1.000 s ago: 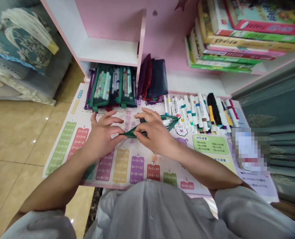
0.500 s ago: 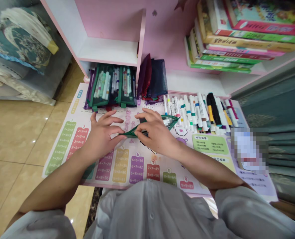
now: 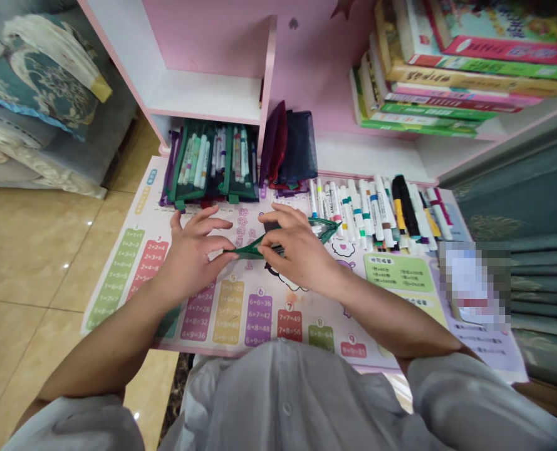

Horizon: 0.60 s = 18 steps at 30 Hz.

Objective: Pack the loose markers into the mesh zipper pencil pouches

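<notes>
A green-edged mesh zipper pouch (image 3: pixel 331 230) lies in front of me, partly hidden under my right hand, with white markers showing inside it. My left hand (image 3: pixel 200 250) pinches the pouch's left end between thumb and index finger, its other fingers spread. My right hand (image 3: pixel 297 244) is closed on the zipper edge just to the right of that, thumb and index finger together; a zipper pull there is too small to make out. Beyond the right hand lies a row of loose markers (image 3: pixel 360 210), mostly white with coloured bands.
Filled mesh pouches (image 3: pixel 193 163) lie at the back left, below a white shelf (image 3: pixel 207 97). Dark blue and red mesh pouches (image 3: pixel 299 144) lean by the divider. Books (image 3: pixel 438 81) are stacked at the back right. A blurred-out object (image 3: pixel 473 282) lies on the printed desk mat (image 3: pixel 278 316).
Both hands keep nearly the same grip on the pouch. The whole view has shifted very slightly; nothing else has visibly moved.
</notes>
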Each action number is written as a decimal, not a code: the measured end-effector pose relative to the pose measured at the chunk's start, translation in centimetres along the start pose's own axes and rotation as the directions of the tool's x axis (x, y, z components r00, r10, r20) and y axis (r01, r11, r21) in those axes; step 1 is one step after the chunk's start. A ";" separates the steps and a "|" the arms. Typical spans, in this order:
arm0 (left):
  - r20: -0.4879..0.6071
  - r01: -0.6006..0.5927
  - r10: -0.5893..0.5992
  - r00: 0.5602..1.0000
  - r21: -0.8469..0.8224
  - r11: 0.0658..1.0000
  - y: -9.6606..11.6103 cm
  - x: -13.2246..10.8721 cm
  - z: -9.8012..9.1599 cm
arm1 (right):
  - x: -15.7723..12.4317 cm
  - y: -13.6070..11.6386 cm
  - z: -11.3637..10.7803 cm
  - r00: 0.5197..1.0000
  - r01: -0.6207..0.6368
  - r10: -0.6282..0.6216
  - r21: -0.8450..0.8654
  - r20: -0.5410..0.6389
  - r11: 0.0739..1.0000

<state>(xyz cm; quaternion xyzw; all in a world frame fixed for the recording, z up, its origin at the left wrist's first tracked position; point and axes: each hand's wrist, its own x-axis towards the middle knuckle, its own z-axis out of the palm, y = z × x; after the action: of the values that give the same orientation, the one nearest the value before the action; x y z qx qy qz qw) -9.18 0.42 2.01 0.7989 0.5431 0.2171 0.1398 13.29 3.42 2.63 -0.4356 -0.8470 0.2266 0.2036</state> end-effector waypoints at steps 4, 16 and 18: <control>-0.014 -0.022 0.022 1.000 -0.001 1.000 -0.2 0.0 0.1 | 0.0 0.2 -0.1 1.000 -0.003 0.003 -0.001 -0.006 1.000; -0.022 -0.005 0.005 1.000 -0.004 1.000 -0.1 0.3 0.0 | 0.0 0.4 -0.8 1.000 -0.014 0.014 0.008 0.015 1.000; -0.018 0.000 0.000 1.000 0.002 1.000 -0.1 0.3 -0.1 | -0.1 0.6 -0.8 1.000 -0.014 0.014 0.007 0.001 1.000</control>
<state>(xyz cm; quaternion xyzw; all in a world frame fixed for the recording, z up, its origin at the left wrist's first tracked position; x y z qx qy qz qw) -9.21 0.79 2.05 0.7971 0.5446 0.2237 0.1343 14.21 3.83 2.95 -0.4409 -0.8431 0.2312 0.2034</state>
